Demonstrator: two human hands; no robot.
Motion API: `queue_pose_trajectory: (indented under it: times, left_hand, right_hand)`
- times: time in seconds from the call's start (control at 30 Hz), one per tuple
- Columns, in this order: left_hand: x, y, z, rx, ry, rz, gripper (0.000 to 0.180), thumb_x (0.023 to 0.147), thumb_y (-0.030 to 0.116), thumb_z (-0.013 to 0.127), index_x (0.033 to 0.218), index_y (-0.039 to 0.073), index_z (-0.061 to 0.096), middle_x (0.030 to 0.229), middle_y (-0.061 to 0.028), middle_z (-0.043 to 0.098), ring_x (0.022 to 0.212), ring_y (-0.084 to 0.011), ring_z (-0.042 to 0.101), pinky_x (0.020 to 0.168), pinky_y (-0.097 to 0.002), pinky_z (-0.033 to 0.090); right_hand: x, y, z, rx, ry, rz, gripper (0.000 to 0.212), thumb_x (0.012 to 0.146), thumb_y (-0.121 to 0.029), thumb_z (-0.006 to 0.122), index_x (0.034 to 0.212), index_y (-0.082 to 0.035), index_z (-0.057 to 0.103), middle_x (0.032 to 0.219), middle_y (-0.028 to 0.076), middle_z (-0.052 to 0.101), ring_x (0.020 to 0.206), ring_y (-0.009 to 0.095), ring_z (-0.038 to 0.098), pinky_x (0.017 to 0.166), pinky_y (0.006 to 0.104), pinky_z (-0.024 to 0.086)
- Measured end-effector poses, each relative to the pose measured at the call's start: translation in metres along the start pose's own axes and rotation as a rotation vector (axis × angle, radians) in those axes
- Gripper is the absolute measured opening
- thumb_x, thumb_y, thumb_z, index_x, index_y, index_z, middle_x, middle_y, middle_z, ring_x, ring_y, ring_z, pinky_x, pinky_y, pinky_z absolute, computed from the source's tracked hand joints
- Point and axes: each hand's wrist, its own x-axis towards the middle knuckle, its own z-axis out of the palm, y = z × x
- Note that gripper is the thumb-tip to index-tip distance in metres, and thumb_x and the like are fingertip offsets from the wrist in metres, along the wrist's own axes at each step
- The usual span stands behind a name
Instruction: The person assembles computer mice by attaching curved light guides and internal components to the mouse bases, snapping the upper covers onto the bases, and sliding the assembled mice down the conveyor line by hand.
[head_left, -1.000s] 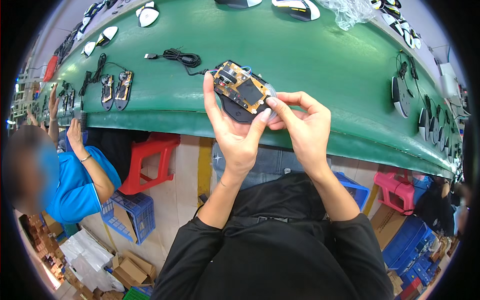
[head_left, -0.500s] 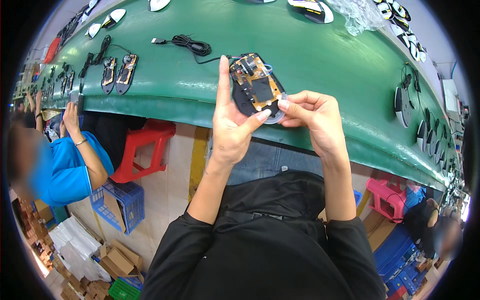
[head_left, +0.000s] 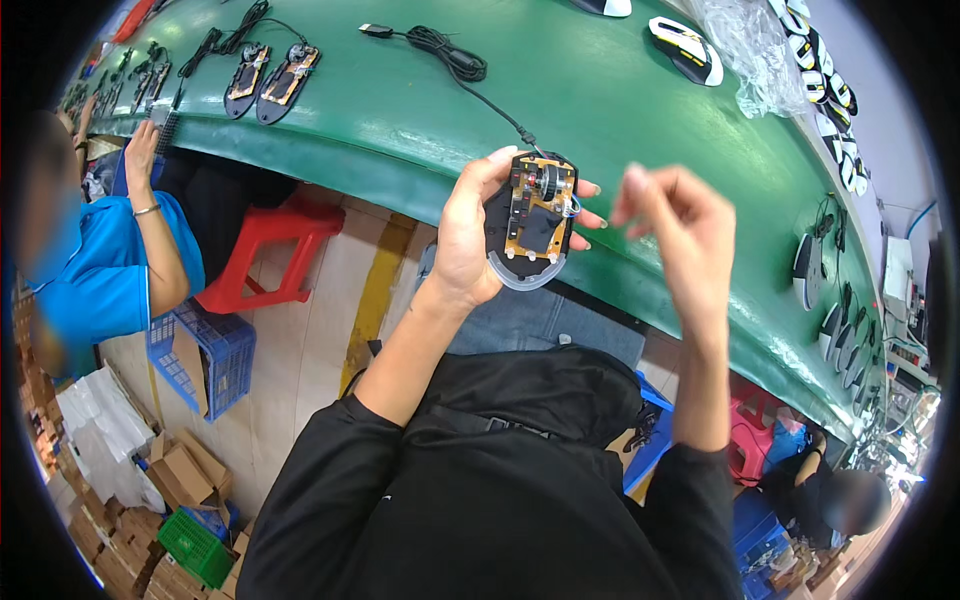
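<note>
My left hand point(head_left: 462, 232) is wrapped round an opened computer mouse point(head_left: 506, 216), its fingertips coming out past the far side. The top cover is off the mouse, baring a tan circuit board, a scroll wheel and a black base. A translucent curved strip point(head_left: 526, 283) lines its near, rounded end. From the other end a black cable point(head_left: 492, 103) leads over the green bench to a bundled coil and a plug. My right hand point(head_left: 695, 225) hangs in the air to the right of the mouse, apart from it. Its fingers look bent but are smeared by motion.
On the green bench point(head_left: 600, 110) two more opened mice point(head_left: 287, 84) lie at the left. A white-and-black mouse shell point(head_left: 686, 50) and clear plastic film point(head_left: 750, 60) lie at the far right. Wired mice point(head_left: 808, 265) line the right side. A co-worker in blue point(head_left: 120, 250) sits left.
My right hand has let go of the mouse's near end and moved away to the right. My left hand has turned the mouse more upright, brought it nearer and now grips its sides.
</note>
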Motion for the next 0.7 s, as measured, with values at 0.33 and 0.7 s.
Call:
queue_pose_trajectory:
  times: [0.33, 0.7]
  left_hand:
    - [-0.010, 0.007, -0.006, 0.036, 0.057, 0.059, 0.041, 0.102, 0.031, 0.037, 0.113, -0.006, 0.051, 0.107, -0.0277, 0.064, 0.084, -0.0371, 0.069, 0.070, -0.0421, 0.061]
    - [-0.013, 0.012, -0.007, 0.311, 0.084, 0.156, 0.043, 0.102, 0.028, 0.034, 0.118, -0.009, 0.049, 0.111, -0.0297, 0.062, 0.097, -0.0378, 0.067, 0.073, -0.0424, 0.061]
  right_hand:
    - [0.110, -0.035, 0.041, -0.112, -0.754, 0.126, 0.036, 0.078, -0.026, 0.078, 0.098, 0.003, 0.071, 0.086, 0.010, 0.071, 0.078, 0.018, 0.067, 0.082, 0.0300, 0.051]
    - [0.086, -0.052, 0.033, -0.413, -0.615, -0.050, 0.021, 0.074, -0.018, 0.080, 0.078, 0.001, 0.071, 0.069, 0.004, 0.068, 0.065, 0.009, 0.061, 0.061, 0.0256, 0.048]
